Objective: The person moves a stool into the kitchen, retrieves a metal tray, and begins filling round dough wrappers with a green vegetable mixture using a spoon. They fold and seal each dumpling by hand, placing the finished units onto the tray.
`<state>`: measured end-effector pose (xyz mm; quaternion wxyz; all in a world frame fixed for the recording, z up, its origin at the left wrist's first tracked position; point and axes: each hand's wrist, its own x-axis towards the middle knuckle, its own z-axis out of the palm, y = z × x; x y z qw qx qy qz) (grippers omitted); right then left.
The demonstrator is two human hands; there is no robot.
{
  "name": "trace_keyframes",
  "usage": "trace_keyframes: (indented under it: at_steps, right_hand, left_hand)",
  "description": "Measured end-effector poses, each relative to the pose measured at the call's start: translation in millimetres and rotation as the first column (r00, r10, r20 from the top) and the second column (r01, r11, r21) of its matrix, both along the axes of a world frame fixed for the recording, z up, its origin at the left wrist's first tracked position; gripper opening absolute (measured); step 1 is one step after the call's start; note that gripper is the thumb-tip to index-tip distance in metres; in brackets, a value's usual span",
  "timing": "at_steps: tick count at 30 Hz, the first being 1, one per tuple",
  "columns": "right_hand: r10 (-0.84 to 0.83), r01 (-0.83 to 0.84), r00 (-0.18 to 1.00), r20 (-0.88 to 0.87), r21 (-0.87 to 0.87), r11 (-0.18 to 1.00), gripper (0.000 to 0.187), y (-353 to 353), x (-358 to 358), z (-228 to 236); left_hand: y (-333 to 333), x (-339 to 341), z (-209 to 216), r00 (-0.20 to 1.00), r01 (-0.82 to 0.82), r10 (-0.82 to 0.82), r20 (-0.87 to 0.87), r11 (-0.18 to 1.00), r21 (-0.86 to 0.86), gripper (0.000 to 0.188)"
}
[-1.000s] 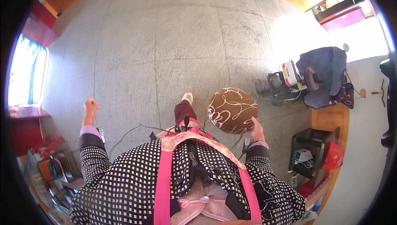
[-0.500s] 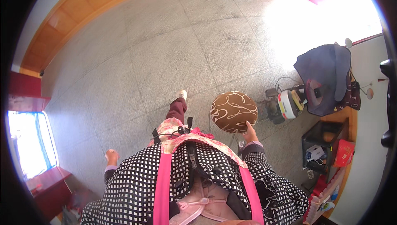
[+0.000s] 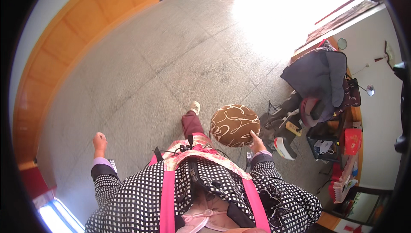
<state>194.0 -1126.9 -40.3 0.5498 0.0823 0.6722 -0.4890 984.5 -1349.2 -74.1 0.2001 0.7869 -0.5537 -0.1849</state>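
Observation:
My right hand [image 3: 257, 142] grips the near right edge of a round padded stool [image 3: 235, 125], its thumb on top and its other fingers hidden under the rim. The stool's brown cover carries white swirling lines, and whatever is below the seat is hidden. On the other side, my left hand [image 3: 99, 144] hangs over the grey floor with its fingers curled in and nothing visible in them. One foot in a pale shoe [image 3: 195, 107] is out in front, left of the stool.
A scooter under a dark cover [image 3: 317, 72] stands at the right, with a white and red container [image 3: 284, 148] near it. Close by is a black shelf [image 3: 323, 148] with a red bag [image 3: 353, 141]. Orange wood panelling [image 3: 72, 38] lines the left wall. Bright light floods the far floor.
The view has turned and moved forward. My left hand has swung forward and up, away from my side. My right hand still carries the stool, now slightly lower and further left in view.

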Motion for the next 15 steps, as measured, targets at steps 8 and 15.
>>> trace_keyframes:
  at_steps: [8,15]
  right_hand:
    - [-0.029,0.025,0.999,0.029,0.136,0.99,0.07,-139.8,-88.2,-15.1]
    - [-0.167,0.166,0.986,0.005,0.017,0.986,0.057,-276.3,-158.1,36.4]
  left_hand:
    - [-133.4,-135.5,32.8,0.997,0.044,-0.036,-0.065,0.992,0.121,0.008]
    - [-234.6,-189.6,34.1,0.991,0.033,-0.098,0.094,0.845,0.534,0.01]
